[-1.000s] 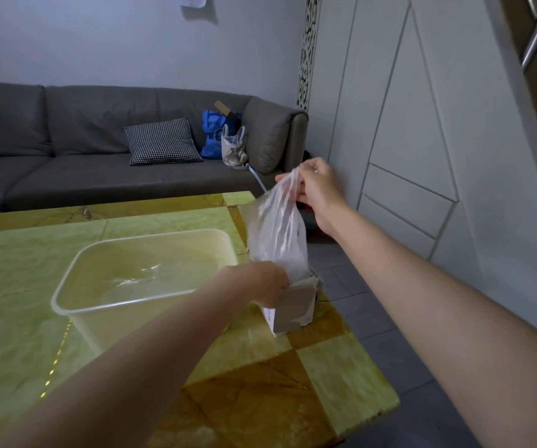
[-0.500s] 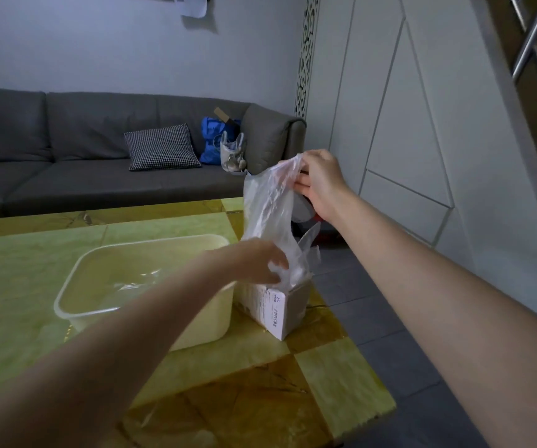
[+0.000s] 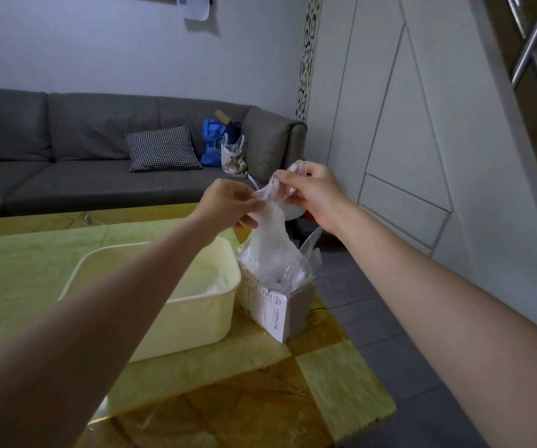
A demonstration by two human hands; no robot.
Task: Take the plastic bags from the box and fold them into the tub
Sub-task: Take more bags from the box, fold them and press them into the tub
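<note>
A clear plastic bag [image 3: 268, 234] hangs from both hands above a small white cardboard box [image 3: 275, 307] near the table's right edge. My right hand [image 3: 312, 192] pinches the bag's top edge. My left hand [image 3: 231, 203] grips the same top edge just to the left. The bag's lower end still reaches into the box, where more crumpled plastic sticks out. A cream plastic tub [image 3: 196, 313] stands directly left of the box, touching it; my left forearm hides part of its inside.
The yellow-green marble table [image 3: 228, 383] ends close to the right of the box, with grey floor tiles beyond. A grey sofa [image 3: 66, 150] with a checked cushion and a blue bag stands behind the table. White wall panels rise at the right.
My left hand rose from the top of the box to the bag's upper edge beside my right hand. The bag now hangs gathered between both hands.
</note>
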